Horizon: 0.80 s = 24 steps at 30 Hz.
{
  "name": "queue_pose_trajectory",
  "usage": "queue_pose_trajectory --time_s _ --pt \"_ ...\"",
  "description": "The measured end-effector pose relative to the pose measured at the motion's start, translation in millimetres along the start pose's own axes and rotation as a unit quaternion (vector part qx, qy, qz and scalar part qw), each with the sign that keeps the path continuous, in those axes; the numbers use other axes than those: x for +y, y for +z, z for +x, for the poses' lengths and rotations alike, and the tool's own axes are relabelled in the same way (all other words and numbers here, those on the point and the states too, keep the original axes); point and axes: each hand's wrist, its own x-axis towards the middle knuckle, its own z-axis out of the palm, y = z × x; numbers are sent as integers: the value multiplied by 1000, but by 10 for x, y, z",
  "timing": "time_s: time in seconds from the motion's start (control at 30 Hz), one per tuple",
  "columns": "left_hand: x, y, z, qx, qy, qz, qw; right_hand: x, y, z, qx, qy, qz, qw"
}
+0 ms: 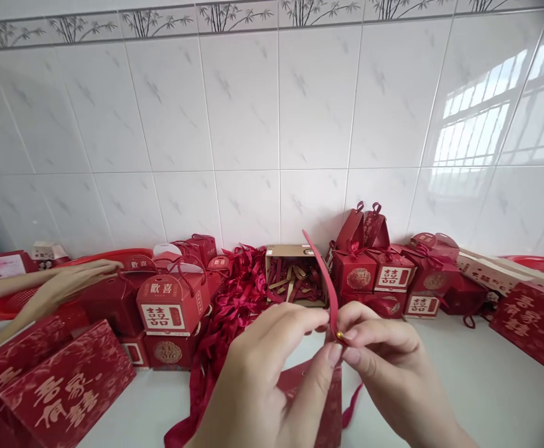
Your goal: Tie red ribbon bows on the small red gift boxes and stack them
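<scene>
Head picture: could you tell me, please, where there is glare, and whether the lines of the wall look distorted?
Head view: a wavy, barred window reflection glares on the right of the tiled wall; head view: the tile joints splay apart toward the top, a distorted look; head view: the picture's upper right corner darkens.

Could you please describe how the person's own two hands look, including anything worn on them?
The left hand and the right hand are both bare and slender-fingered; no glove, ring, bracelet or watch shows on either. No sleeve or cuff is visible where they leave the picture, so what the arms wear higher up cannot be told.
</scene>
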Motion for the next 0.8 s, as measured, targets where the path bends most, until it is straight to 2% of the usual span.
queue_pose_trajectory --time_s 0.17,0.3,0.43,0.6,0.8 --pt "-51 -14 20 -31 14 -23 999 2 26 5 1 4 38 999" --pt "-83 -18 21 -62 39 -38 997 -41 41 22 37 66 111 991" --pt "-88 -50 44 -70 43 -44 996 -38 33 25 17 103 124 987" --pt "-97 -97 73 -54 45 -39 997 23 42 16 8 77 106 991" --pt "-97 -177 88 -100 63 -24 993 2 15 42 -66 46 107 991"
